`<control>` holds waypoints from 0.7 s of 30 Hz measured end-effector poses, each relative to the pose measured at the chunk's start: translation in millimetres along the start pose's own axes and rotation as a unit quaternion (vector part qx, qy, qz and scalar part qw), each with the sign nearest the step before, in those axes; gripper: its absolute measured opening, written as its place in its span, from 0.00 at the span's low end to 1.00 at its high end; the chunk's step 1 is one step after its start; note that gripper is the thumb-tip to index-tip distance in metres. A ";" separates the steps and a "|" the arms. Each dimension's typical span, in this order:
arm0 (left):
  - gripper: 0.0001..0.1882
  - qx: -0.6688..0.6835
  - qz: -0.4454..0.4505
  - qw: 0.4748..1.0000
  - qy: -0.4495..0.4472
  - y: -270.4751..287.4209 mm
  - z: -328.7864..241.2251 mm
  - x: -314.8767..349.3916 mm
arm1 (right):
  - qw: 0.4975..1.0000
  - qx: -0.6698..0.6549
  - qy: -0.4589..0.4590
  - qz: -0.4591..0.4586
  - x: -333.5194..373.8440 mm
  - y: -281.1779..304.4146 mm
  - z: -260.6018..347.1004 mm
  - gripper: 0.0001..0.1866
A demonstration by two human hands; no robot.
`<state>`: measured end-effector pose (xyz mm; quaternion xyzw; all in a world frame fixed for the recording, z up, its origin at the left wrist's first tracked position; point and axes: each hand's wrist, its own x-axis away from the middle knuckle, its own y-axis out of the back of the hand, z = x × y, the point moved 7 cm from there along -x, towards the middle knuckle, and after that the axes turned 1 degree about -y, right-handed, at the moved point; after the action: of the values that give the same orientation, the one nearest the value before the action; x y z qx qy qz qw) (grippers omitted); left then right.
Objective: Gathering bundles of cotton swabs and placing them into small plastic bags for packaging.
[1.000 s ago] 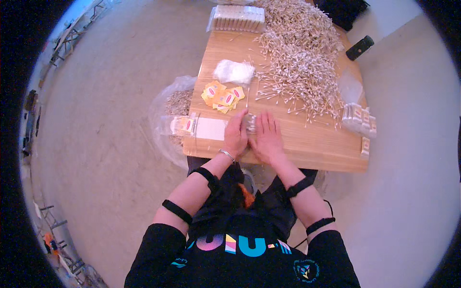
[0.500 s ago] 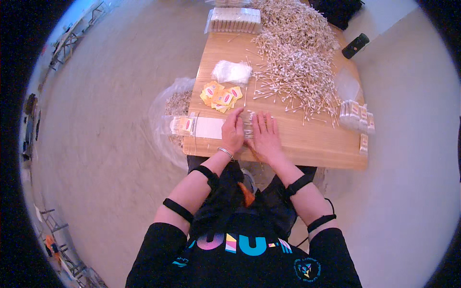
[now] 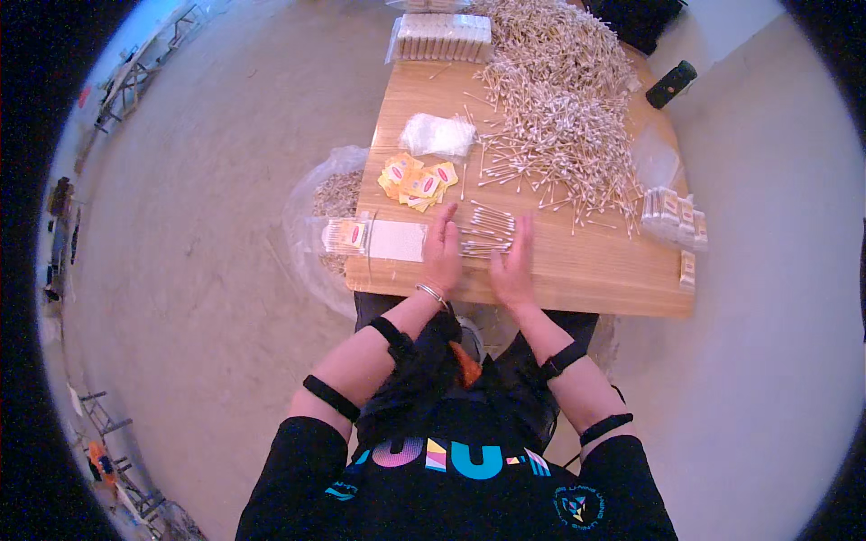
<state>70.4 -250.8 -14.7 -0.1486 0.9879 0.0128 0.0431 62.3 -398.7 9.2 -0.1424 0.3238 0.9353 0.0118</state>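
A small row of cotton swabs (image 3: 488, 227) lies side by side on the wooden table, between my two hands. My left hand (image 3: 441, 253) stands on edge at the swabs' left ends, its fingers stretched out. At their right ends my right hand (image 3: 515, 268) is also upright, fingers extended, with the thumb close to the lowest swabs. Neither hand grips anything. Just left of my left hand is a white rectangular pad (image 3: 398, 242). Beyond it, a clear packet of swabs with a yellow card (image 3: 346, 236) sits at the table's left edge.
A large heap of loose swabs (image 3: 564, 108) covers the table's far right. Yellow cards (image 3: 417, 183) and clear plastic bags (image 3: 437, 135) lie at the left. Filled packets (image 3: 672, 215) line the right edge, near a dark bottle (image 3: 671, 85). Stacked packs (image 3: 442, 38) stand at the far edge.
My right hand has come off the top of the swabs and moved right, turning onto its edge. The row of swabs now shows between both hands. My left hand has shifted only slightly.
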 end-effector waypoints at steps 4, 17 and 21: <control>0.21 -0.017 0.029 0.999 -0.003 -12.5 -15.3 9.6 | 0.999 0.010 0.031 0.013 2.8 -11.8 12.0 0.36; 0.22 0.058 0.017 0.998 0.001 -1.8 1.0 -6.3 | 0.908 0.357 0.066 0.211 2.3 -31.2 24.1 0.47; 0.22 0.052 0.023 0.998 0.004 -5.6 1.1 -4.5 | 0.907 0.367 0.064 0.197 -8.5 -28.0 19.1 0.49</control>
<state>76.4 -254.8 -15.5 -0.1233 0.9905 -0.0380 0.0469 68.7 -364.4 9.0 -0.1205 0.6660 0.7223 -0.1419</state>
